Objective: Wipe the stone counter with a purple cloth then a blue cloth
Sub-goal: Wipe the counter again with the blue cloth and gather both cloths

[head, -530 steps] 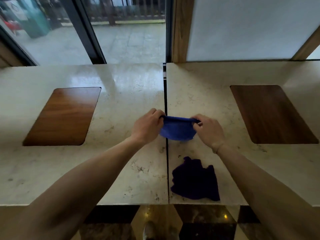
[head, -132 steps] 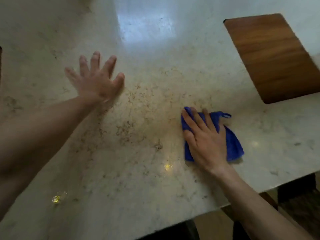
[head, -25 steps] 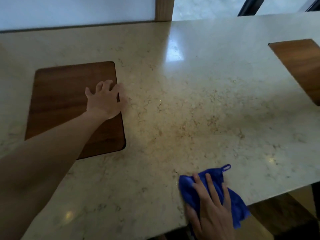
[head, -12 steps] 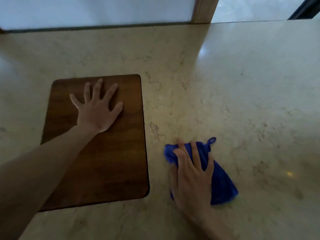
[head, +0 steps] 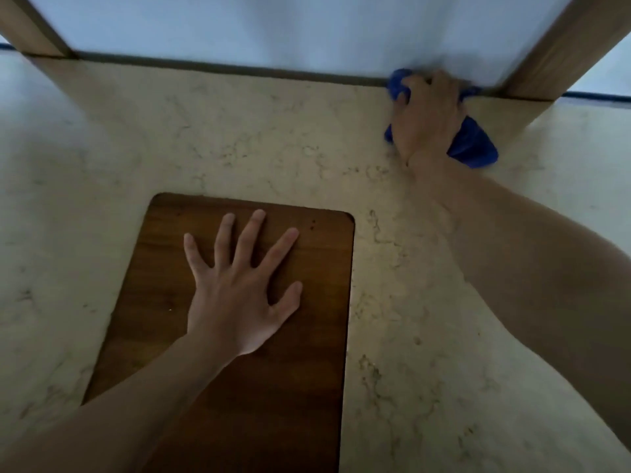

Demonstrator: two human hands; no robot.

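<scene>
My right hand [head: 426, 114] presses a bunched blue cloth [head: 473, 143] onto the pale stone counter [head: 256, 138] at its far edge, right against the white back panel. Parts of the cloth stick out to the left and lower right of the hand. My left hand [head: 239, 288] lies flat with fingers spread on a dark wooden inlay [head: 300, 387] set into the counter; it holds nothing. The purple cloth is not in view.
A white back panel [head: 273, 29] rises behind the counter, framed by wooden posts at the far left [head: 30, 25] and far right [head: 560, 49]. Veined stone stretches to both sides of the inlay.
My right hand has swept the blue cloth from beside the inlay up to the back edge of the counter. My left hand stays flat on the wooden inlay.
</scene>
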